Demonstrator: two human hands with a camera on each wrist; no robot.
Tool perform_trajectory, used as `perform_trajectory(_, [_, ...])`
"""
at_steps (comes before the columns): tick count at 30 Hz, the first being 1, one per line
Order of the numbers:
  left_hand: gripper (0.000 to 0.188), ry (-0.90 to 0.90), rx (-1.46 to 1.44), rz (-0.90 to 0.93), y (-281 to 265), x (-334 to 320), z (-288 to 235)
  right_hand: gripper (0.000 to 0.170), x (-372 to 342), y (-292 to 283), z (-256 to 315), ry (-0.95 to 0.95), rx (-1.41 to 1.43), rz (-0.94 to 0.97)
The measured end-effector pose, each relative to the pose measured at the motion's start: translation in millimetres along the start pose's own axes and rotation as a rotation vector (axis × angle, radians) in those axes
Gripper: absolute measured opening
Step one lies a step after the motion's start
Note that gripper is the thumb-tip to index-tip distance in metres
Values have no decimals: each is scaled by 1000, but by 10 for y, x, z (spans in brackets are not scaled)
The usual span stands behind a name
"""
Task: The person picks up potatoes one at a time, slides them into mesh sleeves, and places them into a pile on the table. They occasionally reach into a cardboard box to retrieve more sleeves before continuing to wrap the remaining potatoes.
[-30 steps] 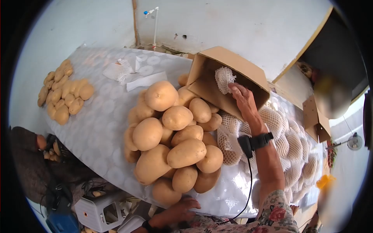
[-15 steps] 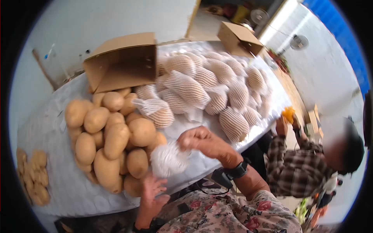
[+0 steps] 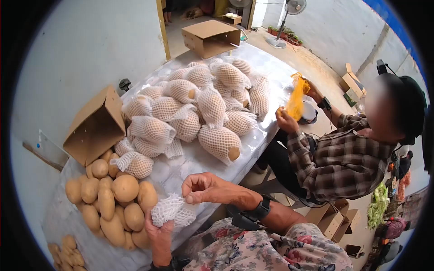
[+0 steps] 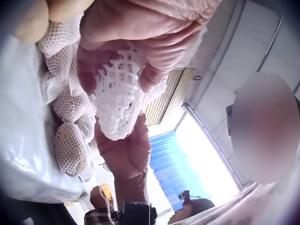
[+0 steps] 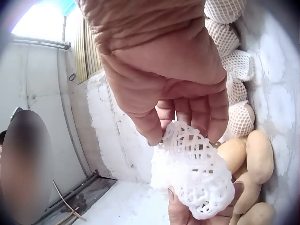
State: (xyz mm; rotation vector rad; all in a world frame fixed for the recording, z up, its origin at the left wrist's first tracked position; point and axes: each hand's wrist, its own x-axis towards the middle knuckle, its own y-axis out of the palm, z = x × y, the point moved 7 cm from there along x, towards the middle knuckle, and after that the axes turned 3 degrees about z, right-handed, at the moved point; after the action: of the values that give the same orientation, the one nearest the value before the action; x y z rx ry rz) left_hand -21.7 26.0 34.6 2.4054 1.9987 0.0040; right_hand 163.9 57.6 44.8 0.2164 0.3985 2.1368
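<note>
A crumpled white foam net sleeve (image 3: 175, 211) is stretched between the two hands, over the near edge of the potato heap. My left hand (image 3: 159, 237) grips its lower left end; in the left wrist view that hand's fingers curl round the mesh (image 4: 117, 101). My right hand (image 3: 203, 189) pinches the opposite end between thumb and fingers, as the right wrist view shows the net (image 5: 194, 171) hanging from the fingertips. Bare potatoes (image 3: 106, 198) lie piled just left of the hands. Beyond them, several potatoes in white foam nets (image 3: 181, 119) cover the table.
An open cardboard box (image 3: 97, 128) lies on its side at the wall; another box (image 3: 210, 38) stands at the far end. Smaller potatoes (image 3: 67, 254) lie at the lower left. A person in a plaid shirt (image 3: 339, 158) at the right holds a yellow mesh bag (image 3: 296, 99).
The right hand has come out of the cardboard box with the foam net and moved to the left hand, which now grips it too. The head view has swung to the right.
</note>
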Motion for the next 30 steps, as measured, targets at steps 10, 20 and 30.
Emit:
perform_trajectory(10, [49,92,-64,-97,564,140,-249,33,-376,-143,42,52,44,196])
perform_trajectory(20, [33,-57,-64,-228,581,-49,29,22,-351,-544,-181,-45,592,-64])
perform_trajectory(30, [45,-52,-510,92,546,228,-53,22,-356,-427,-245,61,251,-225])
